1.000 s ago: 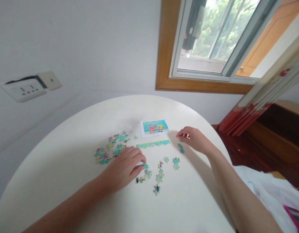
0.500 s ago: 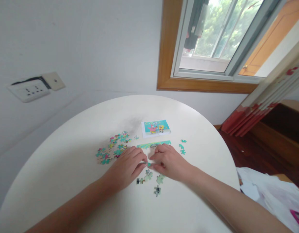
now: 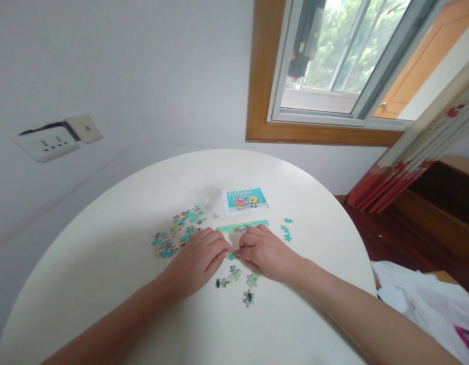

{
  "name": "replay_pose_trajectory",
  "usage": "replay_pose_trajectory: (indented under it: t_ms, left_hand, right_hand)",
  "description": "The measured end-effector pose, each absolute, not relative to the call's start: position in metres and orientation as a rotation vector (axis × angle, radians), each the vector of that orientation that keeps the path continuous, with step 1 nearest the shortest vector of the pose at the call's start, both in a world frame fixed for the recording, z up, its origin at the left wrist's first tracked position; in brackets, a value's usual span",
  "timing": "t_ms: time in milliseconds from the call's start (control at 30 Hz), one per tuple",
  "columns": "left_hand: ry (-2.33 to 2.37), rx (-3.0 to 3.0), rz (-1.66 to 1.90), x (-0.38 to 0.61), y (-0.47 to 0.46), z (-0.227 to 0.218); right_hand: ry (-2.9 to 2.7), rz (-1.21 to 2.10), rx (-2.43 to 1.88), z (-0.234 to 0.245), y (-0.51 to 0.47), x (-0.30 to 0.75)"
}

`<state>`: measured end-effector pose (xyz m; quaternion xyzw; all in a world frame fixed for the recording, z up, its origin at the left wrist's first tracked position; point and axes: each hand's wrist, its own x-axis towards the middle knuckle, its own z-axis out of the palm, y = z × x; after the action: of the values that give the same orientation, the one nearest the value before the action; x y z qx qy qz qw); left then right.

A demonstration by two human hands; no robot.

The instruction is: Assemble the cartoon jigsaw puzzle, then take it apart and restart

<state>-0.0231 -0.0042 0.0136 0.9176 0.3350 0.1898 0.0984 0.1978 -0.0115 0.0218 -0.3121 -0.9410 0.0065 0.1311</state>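
Head view, read left to right. At far left I see a wall socket [image 3: 47, 143] on the white wall, above the round white table [image 3: 105, 284]. On the table, a loose heap of puzzle pieces [image 3: 178, 232] lies just beyond the left hand [image 3: 198, 261], which rests palm down, its fingers curled together toward a small teal piece [image 3: 231, 256]. That piece sits at the meeting point of both hands; I judge it pinched between their fingertips, though the fingers hide the contact and I cannot tell for certain whether either hand truly clamps it. The right hand [image 3: 266, 253] lies fingers-forward against the left, partly covering the joined green edge strip [image 3: 244, 225]. Four stray pieces [image 3: 236, 284] lie just near of the hands. Beyond the strip is the reference picture card [image 3: 245, 199], and to its right two teal pieces [image 3: 286, 229] lie apart from everything else. At far right stand the window [image 3: 333, 61] and curtain [image 3: 412, 152].

Change: a second ago the right hand hovered by those two teal pieces, well apart from the left; it has since crossed to the centre and settled there. I read this as both hands now working one piece, close beside the strip.
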Motion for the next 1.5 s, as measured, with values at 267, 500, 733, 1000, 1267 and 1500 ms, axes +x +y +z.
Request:
replay_pose_trajectory:
  t_ms: [267,500,733,1000,1267,1500]
  left_hand:
    - [1.036,2.719,0.616,-0.026,-0.004,0.009]
    - [1.031,2.734,0.564,-0.025,-0.004,0.007]
    - [1.029,2.737,0.558,-0.024,-0.004,0.010]
    - [1.022,2.719,0.554,-0.024,-0.003,0.008]
    - [1.005,2.719,0.557,-0.023,-0.004,0.010]
    - [0.992,2.700,0.557,-0.019,-0.006,0.010]
  right_hand:
    - [-2.762,-0.121,-0.788,0.019,-0.002,0.203]
    - [-2.671,0.167,-0.782,0.013,0.004,0.208]
    - [-2.573,0.321,-0.981,0.015,0.003,0.207]
    - [-2.572,0.478,-0.978,0.018,0.004,0.203]
    - [-2.535,0.487,-0.974,0.016,0.004,0.204]
    - [-2.499,0.484,-0.934,0.015,0.004,0.203]
